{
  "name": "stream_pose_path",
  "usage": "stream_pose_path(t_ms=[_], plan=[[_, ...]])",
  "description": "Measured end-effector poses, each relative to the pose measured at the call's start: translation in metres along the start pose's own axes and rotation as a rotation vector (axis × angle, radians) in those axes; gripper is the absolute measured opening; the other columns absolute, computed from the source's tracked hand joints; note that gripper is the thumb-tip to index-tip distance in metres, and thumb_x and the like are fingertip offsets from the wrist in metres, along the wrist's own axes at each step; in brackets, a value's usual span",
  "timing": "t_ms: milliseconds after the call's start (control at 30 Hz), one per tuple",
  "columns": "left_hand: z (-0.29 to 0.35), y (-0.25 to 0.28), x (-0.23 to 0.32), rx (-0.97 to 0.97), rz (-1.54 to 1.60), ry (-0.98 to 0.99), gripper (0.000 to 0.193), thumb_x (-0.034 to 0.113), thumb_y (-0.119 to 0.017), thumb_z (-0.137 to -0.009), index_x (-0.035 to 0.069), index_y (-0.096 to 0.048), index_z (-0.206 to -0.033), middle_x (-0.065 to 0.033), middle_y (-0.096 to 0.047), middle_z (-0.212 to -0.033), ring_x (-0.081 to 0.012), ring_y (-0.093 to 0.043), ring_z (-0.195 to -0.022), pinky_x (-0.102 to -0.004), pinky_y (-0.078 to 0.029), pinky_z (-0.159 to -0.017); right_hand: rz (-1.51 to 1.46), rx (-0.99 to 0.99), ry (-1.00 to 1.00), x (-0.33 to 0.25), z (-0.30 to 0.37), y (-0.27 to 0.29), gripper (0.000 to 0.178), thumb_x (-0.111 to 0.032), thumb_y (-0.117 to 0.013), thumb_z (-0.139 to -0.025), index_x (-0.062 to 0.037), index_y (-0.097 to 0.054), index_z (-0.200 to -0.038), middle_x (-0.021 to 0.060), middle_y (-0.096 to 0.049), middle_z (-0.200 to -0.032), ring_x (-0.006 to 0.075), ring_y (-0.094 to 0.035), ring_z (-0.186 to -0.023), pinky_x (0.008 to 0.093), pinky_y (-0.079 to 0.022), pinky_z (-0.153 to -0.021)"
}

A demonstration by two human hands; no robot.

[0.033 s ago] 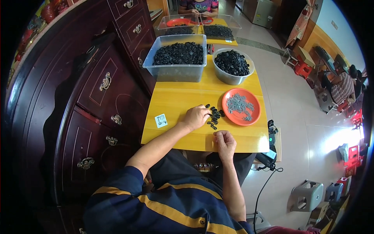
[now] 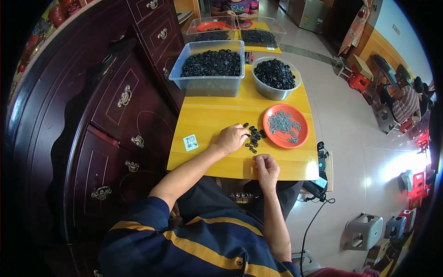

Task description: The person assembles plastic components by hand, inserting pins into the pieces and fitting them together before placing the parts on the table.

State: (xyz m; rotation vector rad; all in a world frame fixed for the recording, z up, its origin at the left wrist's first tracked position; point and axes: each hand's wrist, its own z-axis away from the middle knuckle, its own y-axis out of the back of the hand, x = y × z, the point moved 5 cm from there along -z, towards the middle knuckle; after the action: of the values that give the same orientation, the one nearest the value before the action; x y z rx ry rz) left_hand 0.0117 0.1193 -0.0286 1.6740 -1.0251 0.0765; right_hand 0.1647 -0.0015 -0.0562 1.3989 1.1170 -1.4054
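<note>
My left hand (image 2: pixel 233 138) reaches over the yellow table (image 2: pixel 207 115) with thumb and fingers pinched on a small black plastic piece. Right beside its fingertips lies a loose cluster of small black plastic pieces (image 2: pixel 254 142). Nearer the table's front edge, my right hand (image 2: pixel 266 170) is closed with thumb against fingers; whatever sits in that pinch is too small to make out. An orange plate (image 2: pixel 302 139) with many tiny greyish metal-looking parts (image 2: pixel 282 122) stands to the right of the cluster.
At the back are a clear rectangular bin (image 2: pixel 207 87) and a round clear tub (image 2: pixel 273 94), both full of black pieces. A white label (image 2: pixel 190 142) lies at left. Dark wooden drawers (image 2: pixel 124 97) flank the left side. Another person (image 2: pixel 235 8) sits at a table beyond.
</note>
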Motion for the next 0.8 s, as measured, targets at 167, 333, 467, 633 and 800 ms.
stream_pose_path(t_ms=[167, 333, 467, 633, 800], plan=[[0.0, 0.004, -0.001, 0.026, 0.077, -0.041, 0.015, 0.009, -0.066, -0.082, 0.004, -0.07, -0.095, -0.0144, -0.067, -0.091, -0.0342, -0.065, -0.085, -0.0422, -0.053, -0.077, -0.002, 0.012, 0.004, 0.0, 0.0, 0.001, 0.016, -0.014, -0.06, -0.099, 0.0004, -0.065, -0.094, 0.0009, -0.067, -0.082, 0.0059, -0.057, -0.069, 0.0203, -0.046, -0.066], [0.003, 0.004, -0.011, 0.038, 0.45, 0.14, 0.014, 0.006, -0.064, -0.089, 0.0, -0.068, -0.101, -0.008, -0.069, -0.086, -0.0165, -0.066, -0.07, -0.0304, -0.054, -0.064, 0.03, 0.012, 0.016, 0.002, 0.0, 0.002, 0.015, -0.013, -0.06, -0.099, 0.0002, -0.065, -0.094, 0.0009, -0.067, -0.083, 0.0058, -0.057, -0.069, 0.0202, -0.047, -0.066], [0.009, -0.006, -0.009, -0.121, 0.88, 0.415, 0.019, 0.007, -0.062, -0.093, 0.0, -0.065, -0.11, -0.002, -0.067, -0.086, -0.0056, -0.059, -0.066, -0.0213, -0.051, -0.06, 0.052, 0.025, 0.009, 0.0, 0.0, 0.002, 0.015, -0.013, -0.06, -0.099, 0.0003, -0.065, -0.094, 0.0008, -0.068, -0.084, 0.0055, -0.057, -0.07, 0.0201, -0.047, -0.066], [0.021, -0.014, 0.021, -0.2, 1.087, 0.505, 0.026, 0.009, -0.063, -0.093, 0.003, -0.062, -0.119, 0.0006, -0.065, -0.087, -0.0043, -0.058, -0.069, -0.0194, -0.05, -0.063, -0.164, -0.004, -0.022, 0.001, -0.003, 0.0, 0.009, -0.01, -0.061, -0.097, -0.0007, -0.062, -0.098, 0.0016, -0.067, -0.088, 0.0061, -0.057, -0.07, 0.0201, -0.047, -0.065], [0.027, -0.033, 0.051, -0.194, 1.037, 0.375, 0.024, 0.009, -0.063, -0.094, 0.002, -0.062, -0.117, 0.0001, -0.064, -0.09, -0.0047, -0.059, -0.076, -0.0217, -0.051, -0.068, -0.273, -0.009, -0.028, 0.0, -0.004, 0.007, 0.006, -0.006, -0.063, -0.095, -0.0021, -0.058, -0.098, 0.0006, -0.064, -0.085, 0.0062, -0.057, -0.072, 0.0206, -0.047, -0.065]])
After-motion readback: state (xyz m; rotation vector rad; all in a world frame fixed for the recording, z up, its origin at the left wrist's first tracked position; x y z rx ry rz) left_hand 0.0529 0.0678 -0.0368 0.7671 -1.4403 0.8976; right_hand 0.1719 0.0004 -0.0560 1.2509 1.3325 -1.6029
